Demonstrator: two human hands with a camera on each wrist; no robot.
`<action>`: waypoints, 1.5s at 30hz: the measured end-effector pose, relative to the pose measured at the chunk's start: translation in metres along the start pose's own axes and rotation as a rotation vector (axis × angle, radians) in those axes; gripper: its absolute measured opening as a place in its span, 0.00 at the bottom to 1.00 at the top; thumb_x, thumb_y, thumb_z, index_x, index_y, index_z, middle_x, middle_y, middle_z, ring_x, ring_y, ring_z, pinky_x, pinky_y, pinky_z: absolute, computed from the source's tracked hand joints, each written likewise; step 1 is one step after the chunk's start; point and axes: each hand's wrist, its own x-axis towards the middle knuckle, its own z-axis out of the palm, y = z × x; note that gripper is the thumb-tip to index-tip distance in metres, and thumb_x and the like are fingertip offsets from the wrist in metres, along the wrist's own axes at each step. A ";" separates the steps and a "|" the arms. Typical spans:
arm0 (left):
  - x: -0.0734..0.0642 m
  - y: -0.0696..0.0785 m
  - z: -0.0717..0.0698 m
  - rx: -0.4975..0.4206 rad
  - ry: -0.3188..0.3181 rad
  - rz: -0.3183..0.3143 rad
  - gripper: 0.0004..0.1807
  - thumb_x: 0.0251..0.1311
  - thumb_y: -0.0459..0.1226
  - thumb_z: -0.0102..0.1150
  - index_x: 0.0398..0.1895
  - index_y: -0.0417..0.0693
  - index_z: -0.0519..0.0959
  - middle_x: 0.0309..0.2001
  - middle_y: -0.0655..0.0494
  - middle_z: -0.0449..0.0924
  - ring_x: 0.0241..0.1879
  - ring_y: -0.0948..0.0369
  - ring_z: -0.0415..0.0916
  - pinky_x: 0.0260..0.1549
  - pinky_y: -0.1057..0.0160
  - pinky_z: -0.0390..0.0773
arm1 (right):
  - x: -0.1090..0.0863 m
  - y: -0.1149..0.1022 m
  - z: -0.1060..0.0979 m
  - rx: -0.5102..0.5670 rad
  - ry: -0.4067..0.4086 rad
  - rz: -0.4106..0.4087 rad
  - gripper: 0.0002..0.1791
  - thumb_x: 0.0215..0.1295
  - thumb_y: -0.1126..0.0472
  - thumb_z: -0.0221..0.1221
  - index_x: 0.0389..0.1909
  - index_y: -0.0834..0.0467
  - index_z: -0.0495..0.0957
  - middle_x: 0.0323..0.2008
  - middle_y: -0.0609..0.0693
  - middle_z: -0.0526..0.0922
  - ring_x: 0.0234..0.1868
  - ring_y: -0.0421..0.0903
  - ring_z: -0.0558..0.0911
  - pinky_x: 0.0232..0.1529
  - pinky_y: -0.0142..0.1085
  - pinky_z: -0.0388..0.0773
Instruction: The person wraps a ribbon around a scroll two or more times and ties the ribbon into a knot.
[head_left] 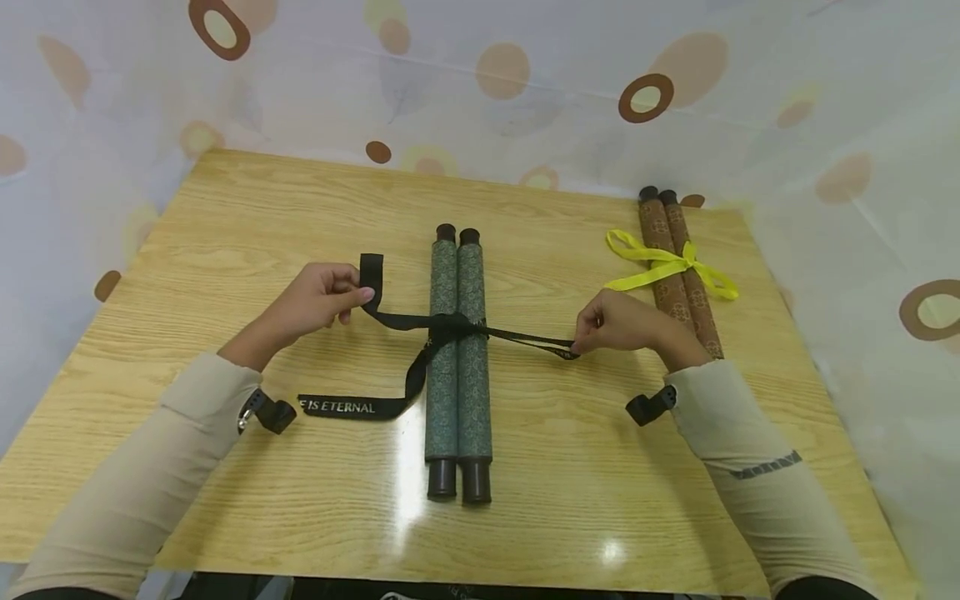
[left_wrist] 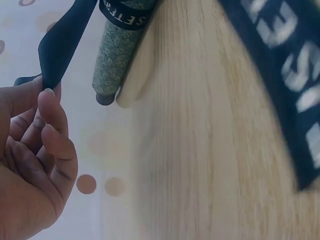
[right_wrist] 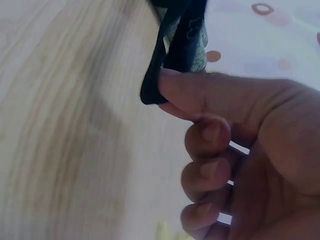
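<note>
A green patterned scroll [head_left: 458,375] with two rolls side by side and dark end knobs lies upright in the head view. Around its middle runs a black ribbon [head_left: 405,321], knotted on top. My left hand [head_left: 321,298] pinches one ribbon end between thumb and fingers, left of the scroll; a short tail stands up above the fingertips. To the right, my right hand [head_left: 617,321] pinches a folded loop of the ribbon [right_wrist: 150,92], and both strands stretch back to the knot. Another ribbon end, with white lettering [head_left: 341,407], hangs loose at lower left.
A brown patterned scroll [head_left: 675,287] tied with a yellow ribbon bow [head_left: 667,265] lies at the right back, partly behind my right forearm. The wooden table [head_left: 262,208] meets a white spotted cloth [head_left: 450,100] at the back and sides.
</note>
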 end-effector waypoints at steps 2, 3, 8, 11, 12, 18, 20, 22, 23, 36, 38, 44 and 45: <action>0.001 -0.005 -0.001 -0.001 0.007 -0.004 0.12 0.73 0.38 0.55 0.33 0.37 0.73 0.15 0.64 0.71 0.22 0.57 0.75 0.19 0.68 0.68 | -0.002 0.004 0.001 0.026 -0.043 -0.003 0.10 0.63 0.66 0.65 0.23 0.65 0.83 0.17 0.53 0.78 0.17 0.34 0.62 0.25 0.31 0.65; 0.002 -0.006 -0.001 0.000 0.010 -0.005 0.12 0.73 0.38 0.55 0.33 0.37 0.73 0.14 0.64 0.70 0.22 0.58 0.74 0.19 0.68 0.68 | -0.002 0.005 0.002 0.039 -0.060 -0.005 0.11 0.63 0.67 0.64 0.22 0.66 0.82 0.17 0.51 0.77 0.17 0.34 0.62 0.25 0.31 0.65; 0.004 -0.013 -0.003 0.013 0.018 -0.012 0.13 0.72 0.39 0.55 0.32 0.37 0.72 0.13 0.65 0.63 0.17 0.64 0.63 0.18 0.67 0.64 | -0.004 0.010 0.005 0.055 -0.101 0.014 0.14 0.62 0.73 0.58 0.17 0.67 0.75 0.14 0.44 0.67 0.17 0.34 0.61 0.25 0.30 0.62; 0.005 -0.017 -0.003 0.028 0.025 -0.014 0.13 0.72 0.38 0.56 0.32 0.37 0.73 0.13 0.66 0.59 0.15 0.68 0.56 0.17 0.67 0.59 | -0.003 0.014 0.008 0.039 -0.116 0.019 0.13 0.59 0.75 0.54 0.16 0.67 0.73 0.14 0.43 0.64 0.16 0.33 0.57 0.23 0.29 0.58; 0.006 -0.018 -0.003 0.034 0.032 -0.012 0.13 0.71 0.38 0.56 0.31 0.37 0.73 0.13 0.66 0.58 0.15 0.68 0.54 0.17 0.67 0.58 | -0.003 0.015 0.009 0.034 -0.120 0.017 0.13 0.58 0.75 0.53 0.15 0.67 0.73 0.14 0.42 0.64 0.16 0.33 0.56 0.22 0.29 0.57; 0.008 -0.022 -0.006 0.054 0.112 -0.050 0.13 0.71 0.37 0.57 0.29 0.38 0.71 0.11 0.67 0.55 0.15 0.69 0.51 0.18 0.69 0.55 | -0.004 0.018 0.010 0.031 -0.144 0.011 0.13 0.56 0.75 0.51 0.13 0.65 0.70 0.14 0.42 0.63 0.16 0.33 0.56 0.22 0.29 0.55; 0.009 -0.022 -0.008 0.060 0.133 -0.085 0.13 0.71 0.37 0.57 0.29 0.38 0.71 0.10 0.68 0.56 0.15 0.69 0.51 0.18 0.69 0.56 | -0.005 0.019 0.010 0.038 -0.154 0.014 0.13 0.56 0.75 0.51 0.13 0.65 0.71 0.14 0.41 0.64 0.17 0.33 0.57 0.22 0.29 0.56; 0.009 -0.022 -0.009 0.062 0.155 -0.122 0.13 0.71 0.37 0.57 0.30 0.37 0.72 0.10 0.69 0.56 0.15 0.69 0.52 0.18 0.68 0.57 | -0.006 0.021 0.011 0.046 -0.162 0.019 0.13 0.56 0.75 0.51 0.14 0.65 0.70 0.14 0.41 0.64 0.17 0.33 0.57 0.22 0.29 0.56; 0.009 -0.022 -0.010 0.058 0.165 -0.140 0.13 0.71 0.37 0.57 0.31 0.36 0.72 0.10 0.70 0.57 0.15 0.69 0.53 0.18 0.68 0.57 | -0.006 0.023 0.011 0.052 -0.167 0.023 0.13 0.57 0.75 0.51 0.14 0.66 0.70 0.14 0.41 0.64 0.17 0.34 0.57 0.23 0.29 0.57; 0.015 -0.023 -0.018 -0.035 0.203 -0.259 0.18 0.72 0.46 0.55 0.43 0.35 0.78 0.22 0.70 0.79 0.24 0.68 0.68 0.22 0.68 0.72 | -0.011 0.033 0.008 -0.056 0.039 0.114 0.11 0.65 0.67 0.56 0.23 0.60 0.80 0.24 0.48 0.80 0.23 0.39 0.68 0.29 0.33 0.68; 0.014 -0.021 -0.020 -0.056 0.224 -0.275 0.20 0.71 0.47 0.56 0.45 0.35 0.79 0.26 0.70 0.83 0.26 0.67 0.70 0.23 0.69 0.73 | -0.012 0.034 0.005 -0.078 0.107 0.144 0.10 0.68 0.63 0.57 0.28 0.60 0.82 0.28 0.50 0.83 0.25 0.41 0.70 0.31 0.34 0.69; 0.012 -0.020 -0.023 -0.076 0.206 -0.313 0.21 0.72 0.44 0.56 0.51 0.32 0.77 0.24 0.72 0.84 0.22 0.69 0.68 0.21 0.70 0.69 | -0.014 0.036 0.000 -0.073 0.172 0.179 0.10 0.70 0.59 0.59 0.33 0.61 0.83 0.28 0.52 0.82 0.26 0.41 0.70 0.31 0.35 0.68; 0.012 -0.021 -0.024 -0.058 0.199 -0.315 0.21 0.72 0.44 0.56 0.51 0.31 0.77 0.24 0.72 0.84 0.21 0.69 0.68 0.20 0.70 0.68 | -0.015 0.036 0.000 -0.073 0.181 0.176 0.09 0.70 0.60 0.59 0.34 0.61 0.83 0.28 0.53 0.83 0.27 0.41 0.70 0.31 0.35 0.69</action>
